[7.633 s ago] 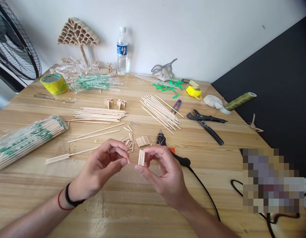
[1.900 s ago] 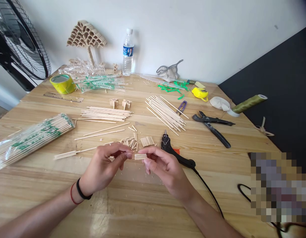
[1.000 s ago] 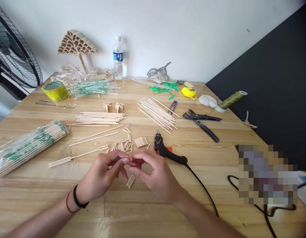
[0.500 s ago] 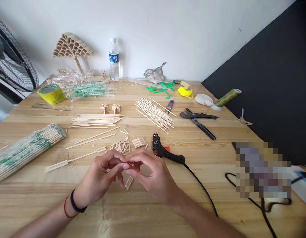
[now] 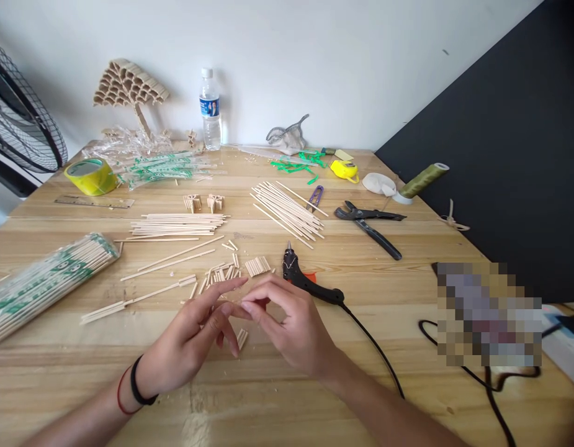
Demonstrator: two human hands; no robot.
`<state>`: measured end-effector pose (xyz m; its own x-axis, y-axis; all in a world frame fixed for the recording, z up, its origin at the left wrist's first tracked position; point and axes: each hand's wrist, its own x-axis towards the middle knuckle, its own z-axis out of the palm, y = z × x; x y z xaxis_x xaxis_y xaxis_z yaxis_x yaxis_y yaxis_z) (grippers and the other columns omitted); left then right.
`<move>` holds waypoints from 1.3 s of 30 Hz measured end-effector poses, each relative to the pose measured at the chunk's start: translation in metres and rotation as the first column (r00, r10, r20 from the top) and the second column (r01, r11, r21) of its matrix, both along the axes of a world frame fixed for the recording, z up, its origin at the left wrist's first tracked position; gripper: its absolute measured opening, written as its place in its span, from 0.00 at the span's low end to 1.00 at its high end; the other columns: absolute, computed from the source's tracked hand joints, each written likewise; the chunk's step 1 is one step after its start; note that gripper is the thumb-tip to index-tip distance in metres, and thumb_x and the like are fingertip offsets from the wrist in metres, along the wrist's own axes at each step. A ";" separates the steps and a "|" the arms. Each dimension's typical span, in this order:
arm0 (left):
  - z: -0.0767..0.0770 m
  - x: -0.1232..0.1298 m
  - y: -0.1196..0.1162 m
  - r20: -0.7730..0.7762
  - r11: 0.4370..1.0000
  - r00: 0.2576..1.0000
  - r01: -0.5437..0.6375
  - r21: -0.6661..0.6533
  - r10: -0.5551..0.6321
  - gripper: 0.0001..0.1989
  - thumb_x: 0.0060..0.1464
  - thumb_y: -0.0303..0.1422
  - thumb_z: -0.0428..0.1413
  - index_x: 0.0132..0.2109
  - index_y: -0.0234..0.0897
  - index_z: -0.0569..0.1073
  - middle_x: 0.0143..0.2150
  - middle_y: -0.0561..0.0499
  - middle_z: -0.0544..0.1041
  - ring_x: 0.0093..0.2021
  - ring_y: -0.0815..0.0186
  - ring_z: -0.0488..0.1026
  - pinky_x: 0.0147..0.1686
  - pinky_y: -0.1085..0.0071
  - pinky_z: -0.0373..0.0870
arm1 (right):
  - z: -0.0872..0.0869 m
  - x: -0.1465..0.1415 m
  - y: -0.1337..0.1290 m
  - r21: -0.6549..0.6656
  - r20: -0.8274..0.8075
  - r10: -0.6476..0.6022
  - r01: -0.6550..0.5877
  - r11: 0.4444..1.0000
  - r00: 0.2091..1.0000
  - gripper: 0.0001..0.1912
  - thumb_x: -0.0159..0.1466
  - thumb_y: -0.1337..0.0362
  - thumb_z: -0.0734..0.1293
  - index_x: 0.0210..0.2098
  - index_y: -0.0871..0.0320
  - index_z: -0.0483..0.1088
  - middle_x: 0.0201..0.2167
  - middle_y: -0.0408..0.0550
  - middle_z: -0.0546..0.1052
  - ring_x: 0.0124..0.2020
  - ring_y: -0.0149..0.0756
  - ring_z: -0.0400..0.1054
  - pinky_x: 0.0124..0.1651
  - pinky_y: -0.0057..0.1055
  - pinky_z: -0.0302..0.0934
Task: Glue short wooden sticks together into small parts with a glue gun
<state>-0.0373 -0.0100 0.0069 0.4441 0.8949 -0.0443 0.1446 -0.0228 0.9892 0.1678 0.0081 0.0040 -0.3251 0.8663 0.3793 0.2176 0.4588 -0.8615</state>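
Stick bundle has left the hands, apparently onto the table.

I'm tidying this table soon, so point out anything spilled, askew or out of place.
Short stick pieces lie scattered at odd angles, unlike the aligned row beside them. Crumpled plastic wrappers and loose green strips litter the back of the table.

My bare hands come together just on the near side of the glue gun. My left hand, farther from it, lifts a straight index finger, thumb against another finger. My right hand, nearer, bends thumb and index finger toward those left fingertips; their contact is unclear.
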 end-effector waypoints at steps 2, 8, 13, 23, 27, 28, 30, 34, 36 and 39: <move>0.001 -0.002 0.002 0.027 1.000 1.000 0.014 -0.001 -0.014 0.24 0.74 0.43 0.48 0.71 0.39 0.63 0.41 0.43 0.86 0.32 0.65 0.83 0.34 0.73 0.78 | 0.003 0.002 0.001 -0.051 -0.012 -0.029 0.028 0.998 1.000 0.08 0.72 0.66 0.66 0.35 0.55 0.73 0.33 0.46 0.75 0.36 0.37 0.71 0.40 0.34 0.66; -0.002 -0.004 0.005 0.076 1.000 0.997 0.026 0.010 -0.027 0.21 0.73 0.39 0.53 0.68 0.40 0.65 0.48 0.40 0.85 0.31 0.66 0.83 0.33 0.73 0.78 | 0.004 0.005 -0.003 -0.152 -0.043 -0.074 0.067 0.986 0.996 0.15 0.76 0.60 0.60 0.32 0.54 0.65 0.29 0.43 0.69 0.31 0.35 0.64 0.36 0.33 0.61; -0.001 -0.004 0.005 0.049 0.998 0.998 -0.039 0.048 0.037 0.14 0.69 0.39 0.58 0.55 0.37 0.76 0.39 0.46 0.83 0.29 0.68 0.80 0.32 0.74 0.77 | 0.004 0.004 -0.001 -0.215 -0.131 -0.035 0.006 0.977 0.991 0.12 0.75 0.60 0.64 0.34 0.55 0.70 0.31 0.43 0.72 0.33 0.34 0.67 0.38 0.32 0.62; 0.003 -0.005 0.007 -0.014 0.989 0.999 -0.034 0.145 0.036 0.13 0.70 0.40 0.57 0.40 0.35 0.77 0.29 0.51 0.77 0.28 0.69 0.74 0.31 0.74 0.72 | 0.007 0.003 -0.002 -0.078 -0.149 0.071 -0.083 0.993 0.986 0.04 0.70 0.66 0.71 0.37 0.54 0.79 0.33 0.45 0.80 0.35 0.36 0.74 0.40 0.33 0.69; 0.002 -0.003 0.005 -0.057 0.980 0.998 -0.028 0.198 0.040 0.11 0.71 0.37 0.55 0.39 0.36 0.74 0.28 0.53 0.75 0.28 0.70 0.73 0.32 0.75 0.71 | 0.005 0.000 -0.005 0.033 -0.128 0.060 -0.056 0.998 0.990 0.02 0.69 0.67 0.73 0.38 0.54 0.80 0.33 0.46 0.81 0.33 0.35 0.75 0.36 0.31 0.70; 0.002 -0.003 0.004 -0.077 0.973 0.996 -0.034 0.229 0.052 0.11 0.71 0.36 0.54 0.39 0.37 0.73 0.28 0.53 0.75 0.28 0.70 0.72 0.32 0.75 0.71 | 0.005 0.000 -0.005 0.049 -0.124 0.057 -0.051 0.997 0.991 0.02 0.68 0.68 0.73 0.38 0.55 0.80 0.33 0.47 0.81 0.34 0.35 0.75 0.36 0.31 0.70; 0.004 -0.001 0.003 -0.119 0.949 0.989 -0.048 0.311 0.089 0.10 0.71 0.33 0.54 0.38 0.37 0.71 0.27 0.55 0.73 0.27 0.71 0.71 0.31 0.76 0.69 | 0.005 -0.001 -0.006 0.063 -0.115 0.048 -0.041 0.997 0.992 0.03 0.68 0.69 0.73 0.38 0.56 0.79 0.33 0.47 0.81 0.34 0.35 0.76 0.35 0.30 0.70; 0.007 0.001 0.001 -0.187 0.905 0.973 -0.043 0.424 0.134 0.09 0.68 0.30 0.55 0.36 0.38 0.69 0.27 0.56 0.73 0.26 0.72 0.70 0.28 0.78 0.68 | 0.005 -0.002 -0.007 0.070 -0.091 0.044 -0.038 0.997 0.995 0.05 0.68 0.71 0.71 0.37 0.55 0.78 0.32 0.47 0.80 0.32 0.34 0.73 0.34 0.30 0.70; 0.006 0.001 0.001 -0.217 0.895 0.967 -0.026 0.446 0.135 0.08 0.68 0.29 0.55 0.37 0.38 0.70 0.28 0.56 0.73 0.26 0.72 0.70 0.28 0.79 0.68 | 0.005 -0.002 -0.006 0.089 -0.074 0.053 -0.046 0.995 0.996 0.06 0.68 0.72 0.70 0.37 0.55 0.77 0.31 0.45 0.78 0.30 0.33 0.71 0.34 0.30 0.69; 0.004 0.000 0.000 -0.243 0.885 0.961 -0.002 0.465 0.130 0.07 0.68 0.28 0.54 0.38 0.38 0.70 0.29 0.55 0.74 0.27 0.72 0.71 0.30 0.79 0.68 | 0.005 -0.001 -0.006 0.109 -0.039 0.060 -0.055 0.993 0.997 0.07 0.66 0.74 0.69 0.35 0.56 0.75 0.30 0.44 0.76 0.29 0.31 0.68 0.35 0.29 0.68</move>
<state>-0.0371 -0.0099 0.0111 0.4128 0.8698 0.2702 0.4117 -0.4428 0.7965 0.1668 0.0017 0.0086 -0.3547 0.8000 0.4840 0.1527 0.5603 -0.8141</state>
